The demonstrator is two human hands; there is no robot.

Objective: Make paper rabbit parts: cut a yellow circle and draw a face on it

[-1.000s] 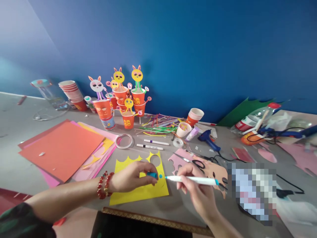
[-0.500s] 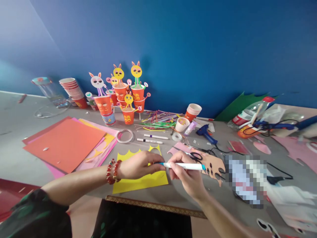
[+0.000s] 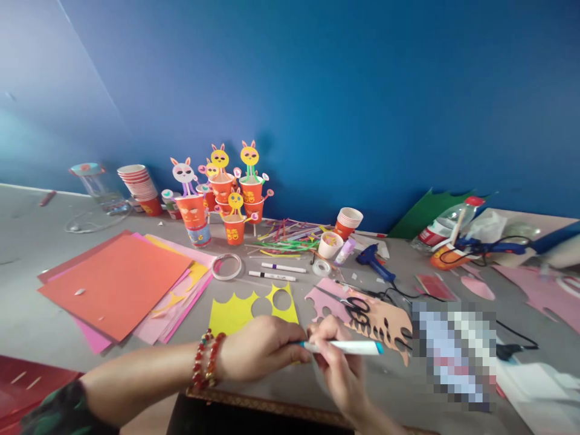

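Observation:
My right hand grips a white marker with a teal back end, held almost level. My left hand, with red bead bracelets on the wrist, pinches the marker's dark teal front end between thumb and fingers. Whether that end is a cap is hidden by the fingers. Beneath the left hand lies a yellow paper sheet with round pieces cut out of its upper edge. Just beyond it are two more white markers. Black-handled scissors rest on cut pink and peach paper to the right.
Orange paper cups with rabbit figures stand along the wall. Coloured paper sheets are stacked at left, tape rolls in the middle. Toward the right are a blue glue gun with its cord and a plastic bottle.
Both hands and the marker sit lower in the picture, as the whole view has tilted up. The left fingers stay on the marker's front end, and the right hand keeps its grip.

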